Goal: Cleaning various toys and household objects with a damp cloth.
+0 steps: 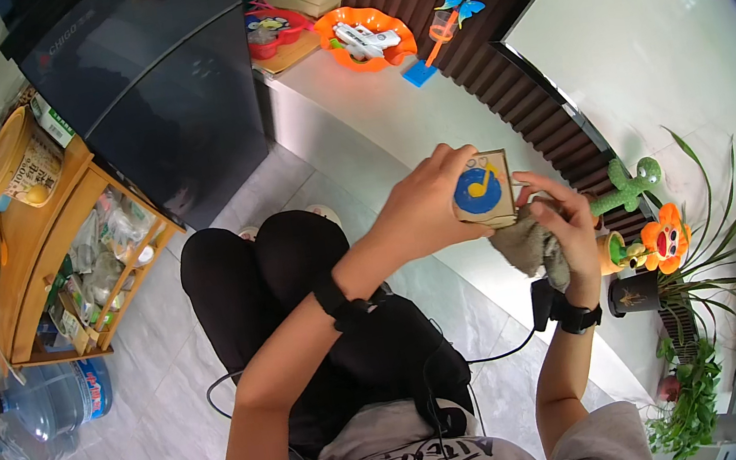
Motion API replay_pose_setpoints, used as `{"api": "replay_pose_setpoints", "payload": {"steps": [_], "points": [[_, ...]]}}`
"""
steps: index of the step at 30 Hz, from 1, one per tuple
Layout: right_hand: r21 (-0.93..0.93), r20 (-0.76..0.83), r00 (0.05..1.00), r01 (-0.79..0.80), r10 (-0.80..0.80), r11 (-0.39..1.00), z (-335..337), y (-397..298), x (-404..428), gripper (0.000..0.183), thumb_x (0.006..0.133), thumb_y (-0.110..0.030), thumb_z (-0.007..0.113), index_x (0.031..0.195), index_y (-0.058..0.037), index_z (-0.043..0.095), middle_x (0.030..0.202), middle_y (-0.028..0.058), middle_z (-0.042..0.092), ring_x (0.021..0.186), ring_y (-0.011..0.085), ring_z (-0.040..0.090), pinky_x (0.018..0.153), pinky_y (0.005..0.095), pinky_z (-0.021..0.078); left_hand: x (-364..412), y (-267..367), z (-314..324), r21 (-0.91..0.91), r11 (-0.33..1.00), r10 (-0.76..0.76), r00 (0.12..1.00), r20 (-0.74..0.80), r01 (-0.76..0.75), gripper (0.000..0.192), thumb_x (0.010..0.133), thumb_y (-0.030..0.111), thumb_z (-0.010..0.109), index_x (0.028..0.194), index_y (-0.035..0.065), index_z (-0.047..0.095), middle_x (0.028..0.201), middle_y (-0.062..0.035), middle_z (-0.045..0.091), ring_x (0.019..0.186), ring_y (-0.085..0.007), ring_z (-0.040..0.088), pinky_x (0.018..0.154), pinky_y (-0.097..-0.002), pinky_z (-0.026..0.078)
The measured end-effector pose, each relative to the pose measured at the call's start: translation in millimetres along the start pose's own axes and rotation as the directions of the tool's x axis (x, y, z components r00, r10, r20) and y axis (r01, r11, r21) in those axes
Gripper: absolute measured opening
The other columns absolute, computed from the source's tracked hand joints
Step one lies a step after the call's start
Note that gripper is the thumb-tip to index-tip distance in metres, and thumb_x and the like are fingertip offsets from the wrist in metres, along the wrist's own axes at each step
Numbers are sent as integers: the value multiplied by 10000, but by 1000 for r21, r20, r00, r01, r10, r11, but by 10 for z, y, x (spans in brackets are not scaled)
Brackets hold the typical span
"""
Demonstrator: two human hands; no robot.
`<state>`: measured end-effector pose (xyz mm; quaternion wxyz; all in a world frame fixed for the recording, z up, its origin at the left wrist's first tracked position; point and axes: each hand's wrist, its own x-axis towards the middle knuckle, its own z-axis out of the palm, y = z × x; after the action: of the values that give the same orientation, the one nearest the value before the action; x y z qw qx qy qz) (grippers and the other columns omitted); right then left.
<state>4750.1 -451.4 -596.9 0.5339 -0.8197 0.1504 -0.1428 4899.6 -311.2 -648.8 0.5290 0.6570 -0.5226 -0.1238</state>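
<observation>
My left hand [424,204] grips a small tan box [507,203] by its left side, thumb below and fingers over the top. A blue disc with a yellow music note [477,190] is painted on the face towards me, with small hearts above it. In my right hand [568,219] is a crumpled grey-brown cloth [529,246] that hangs down below the box. The right fingertips are close to the box's right edge; whether they touch it I cannot tell. Both hands are raised over the edge of a white ledge [351,109], in front of my knees.
Along the ledge are an orange wavy bowl [408,41], a butterfly toy on a blue base [420,73], a green cactus toy [626,186], an orange flower toy [667,237] and a potted plant [634,293]. A television [634,16] stands behind. Leftward are a refrigerator [180,101] and wooden cabinet [78,179].
</observation>
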Motion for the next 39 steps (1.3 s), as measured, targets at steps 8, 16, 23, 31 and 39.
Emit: {"api": "replay_pose_setpoints", "payload": {"steps": [8, 16, 23, 31, 39], "points": [[5, 16, 999, 31, -31, 1000, -230, -124, -108, 457, 732, -65, 509, 1185, -21, 480, 979, 62, 564, 584, 32, 341, 577, 157, 303, -85, -45, 474, -351, 932, -100, 995, -28, 84, 787, 579, 241, 776, 1206, 36, 347, 1109, -104, 439, 1039, -232, 473, 868, -301, 395], [65, 137, 990, 3, -12, 998, -64, 42, -60, 558, 717, 6, 496, 1259, -10, 365, 1265, 91, 435, 577, 16, 323, 567, 148, 304, -154, -292, 426, -397, 915, -72, 997, 35, 80, 793, 568, 191, 788, 1210, 39, 348, 1131, -102, 428, 1046, -215, 463, 881, -293, 389], [-6, 133, 991, -1, 2, 1000, -5, 85, 29, 530, 742, 38, 492, 1255, -22, 375, 1240, 35, 458, 596, 11, 356, 588, 152, 331, -129, -334, 393, -320, 946, -70, 995, -70, 44, 779, 543, 241, 785, 1171, 73, 356, 1065, -78, 448, 976, -239, 503, 805, -311, 430], [-244, 69, 997, 46, -29, 969, 125, 41, 33, 508, 723, 62, 515, 1207, -75, 442, 1149, 13, 515, 597, 40, 408, 568, 171, 356, -124, -328, 358, -268, 958, -123, 990, -65, 101, 777, 556, 152, 782, 1187, 78, 334, 1095, -82, 424, 1010, -226, 476, 846, -294, 409], [-269, 42, 997, 68, -59, 961, 106, 90, 0, 499, 697, 53, 537, 1175, -75, 475, 1219, 55, 470, 735, 53, 475, 578, 171, 358, -133, -338, 360, -293, 949, -142, 988, -52, 121, 773, 558, 133, 780, 1184, 65, 332, 1102, -86, 416, 1031, -226, 459, 865, -287, 399]]}}
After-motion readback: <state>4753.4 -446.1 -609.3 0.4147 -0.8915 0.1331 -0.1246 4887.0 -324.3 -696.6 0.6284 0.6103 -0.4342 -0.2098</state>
